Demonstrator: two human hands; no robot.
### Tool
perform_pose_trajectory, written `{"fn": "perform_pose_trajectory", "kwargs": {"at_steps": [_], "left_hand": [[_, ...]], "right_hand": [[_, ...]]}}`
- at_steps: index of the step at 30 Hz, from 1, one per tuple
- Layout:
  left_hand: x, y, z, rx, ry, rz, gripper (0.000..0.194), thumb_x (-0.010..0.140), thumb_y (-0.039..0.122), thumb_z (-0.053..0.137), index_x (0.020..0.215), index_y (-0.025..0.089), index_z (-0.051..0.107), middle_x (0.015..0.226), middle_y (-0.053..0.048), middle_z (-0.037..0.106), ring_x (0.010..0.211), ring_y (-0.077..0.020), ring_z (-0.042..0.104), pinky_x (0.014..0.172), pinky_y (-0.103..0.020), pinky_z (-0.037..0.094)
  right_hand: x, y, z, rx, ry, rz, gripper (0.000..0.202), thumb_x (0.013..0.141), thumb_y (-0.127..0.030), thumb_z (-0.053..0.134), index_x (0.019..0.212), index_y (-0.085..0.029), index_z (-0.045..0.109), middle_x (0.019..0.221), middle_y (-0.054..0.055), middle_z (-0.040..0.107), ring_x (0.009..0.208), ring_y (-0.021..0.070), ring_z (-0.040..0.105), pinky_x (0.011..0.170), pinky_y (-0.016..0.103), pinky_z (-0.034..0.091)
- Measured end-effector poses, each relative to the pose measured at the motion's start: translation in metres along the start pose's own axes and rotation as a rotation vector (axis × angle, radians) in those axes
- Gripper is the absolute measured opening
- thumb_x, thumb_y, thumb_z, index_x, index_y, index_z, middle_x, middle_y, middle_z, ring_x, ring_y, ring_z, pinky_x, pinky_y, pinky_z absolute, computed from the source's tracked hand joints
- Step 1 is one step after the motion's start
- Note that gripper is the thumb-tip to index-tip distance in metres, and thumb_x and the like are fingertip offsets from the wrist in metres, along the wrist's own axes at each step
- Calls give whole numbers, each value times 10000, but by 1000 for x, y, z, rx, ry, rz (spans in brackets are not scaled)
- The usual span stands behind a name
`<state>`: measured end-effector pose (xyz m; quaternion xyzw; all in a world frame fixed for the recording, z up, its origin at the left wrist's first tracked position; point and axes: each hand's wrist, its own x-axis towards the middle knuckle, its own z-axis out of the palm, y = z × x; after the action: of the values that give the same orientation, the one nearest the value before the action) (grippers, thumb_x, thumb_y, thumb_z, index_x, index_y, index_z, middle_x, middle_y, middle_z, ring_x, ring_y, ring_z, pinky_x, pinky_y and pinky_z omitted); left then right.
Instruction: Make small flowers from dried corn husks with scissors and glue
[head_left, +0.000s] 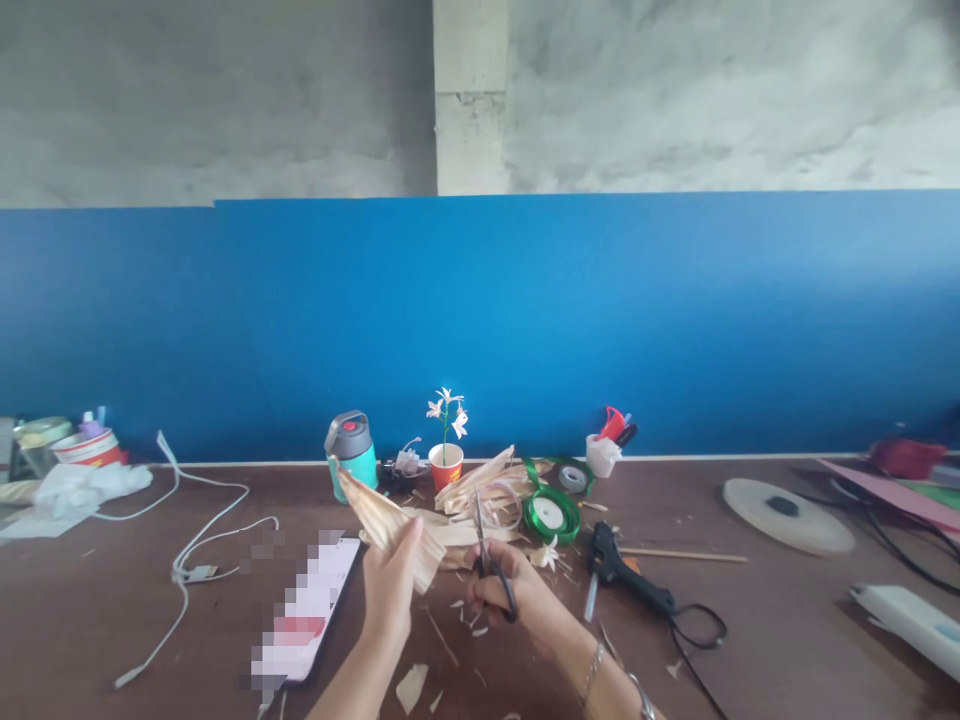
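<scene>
Black-handled scissors (484, 560), one pair, one held husk (380, 519)

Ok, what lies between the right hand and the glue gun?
Mainly a white flower: the head view shows it lying between the right hand and the glue gun, nearer the hand.

Looks like a craft workshop here: bare grey concrete wall (300, 100) up top, smooth blue partition panel (375, 310) below, and across the dark brown counter (780, 630), a black glue gun (628, 574), a round green ribbon spool (551, 513), pale dry husk-like scraps (412, 688)!
</scene>
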<state>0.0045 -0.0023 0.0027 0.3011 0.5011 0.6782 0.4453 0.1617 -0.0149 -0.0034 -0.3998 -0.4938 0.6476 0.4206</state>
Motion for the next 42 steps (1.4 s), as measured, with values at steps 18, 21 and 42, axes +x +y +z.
{"fn": "perform_pose_trajectory", "kwargs": {"at_steps": [18,21,42], "left_hand": [[-6,-1,2,-82,-33,-65,344,604,387,768,780,99,698,641,-43,704,614,-213,651,556,-276,490],[-7,-1,2,-88,-37,-76,327,605,373,772,764,99,692,636,-43,701,597,-208,647,550,-276,491],[-1,-1,1,-68,-36,-57,373,593,384,783,815,93,715,739,-79,733,729,-256,677,624,-300,503]], "right_hand": [[8,37,10,-111,-127,-86,535,593,-577,747,811,-144,521,559,-42,536,458,89,502,425,196,402],[8,38,9,-118,-119,-80,536,594,-583,743,808,-142,525,535,-47,527,434,90,498,408,195,392],[8,31,10,-150,-47,-76,493,576,-572,759,703,-154,530,438,-84,443,350,37,354,333,162,221]]}}
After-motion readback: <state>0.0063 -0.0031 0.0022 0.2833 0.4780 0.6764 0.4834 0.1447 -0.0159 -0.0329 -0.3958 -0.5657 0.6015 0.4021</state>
